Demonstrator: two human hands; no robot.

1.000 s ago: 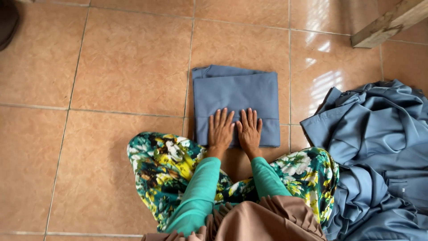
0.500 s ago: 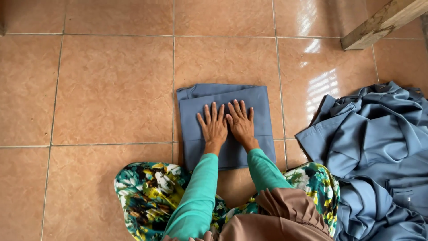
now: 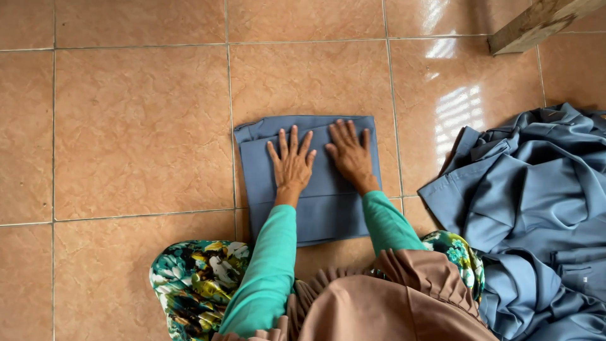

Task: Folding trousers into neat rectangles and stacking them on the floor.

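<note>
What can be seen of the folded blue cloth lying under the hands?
The folded blue cloth is a plain grey-blue woven fabric, folded into a neat, roughly rectangular, flat stack. Layered edges show along its far side and a crease runs across near its close end. It lies on the tan tiled floor, across a grout line. The left hand and right hand press flat on its far half, fingers spread. Its near edge meets the person's knees.

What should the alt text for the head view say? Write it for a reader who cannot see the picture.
Seen from above, a person's left hand and right hand press flat, fingers spread, on a folded blue-grey cloth rectangle lying on a glossy terracotta tiled floor. A rumpled heap of matching blue-grey garments lies to the right, and a wooden beam end crosses the top right corner.
</note>
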